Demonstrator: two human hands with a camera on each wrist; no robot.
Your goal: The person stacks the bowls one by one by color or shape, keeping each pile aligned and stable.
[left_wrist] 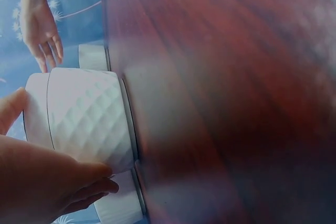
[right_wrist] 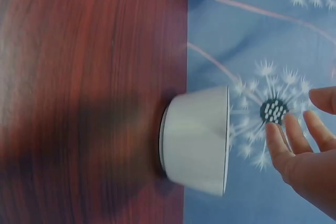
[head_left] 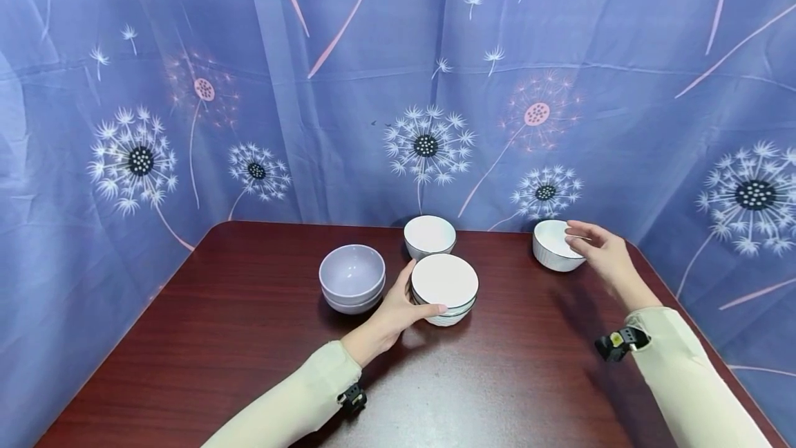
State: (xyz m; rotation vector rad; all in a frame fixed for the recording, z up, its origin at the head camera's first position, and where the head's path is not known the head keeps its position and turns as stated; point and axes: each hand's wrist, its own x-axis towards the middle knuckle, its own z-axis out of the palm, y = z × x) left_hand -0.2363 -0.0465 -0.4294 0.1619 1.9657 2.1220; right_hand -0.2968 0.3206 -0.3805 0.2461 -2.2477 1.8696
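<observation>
Head view: the left hand (head_left: pixel 396 308) grips a stack of white bowls (head_left: pixel 445 283), thumb on the near side, in front of the middle of the table's (head_left: pixel 186 351) far edge. A white bowl (head_left: pixel 429 235) stands behind it at that edge, and two nested lilac bowls (head_left: pixel 352 278) sit to its left. Close to the far right corner stands another white bowl (head_left: pixel 555 254); the right hand (head_left: pixel 602 254), its fingers loosely extended, is at its rim.

Left wrist view: thumb and fingers clasp opposite sides of the stack, whose outer wall is dimpled. Whether its base touches the table is unclear.

Right wrist view: the corner bowl stands upright; the relaxed fingers (right_wrist: pixel 298 134) are above its rim, apart from it, holding nothing.
</observation>
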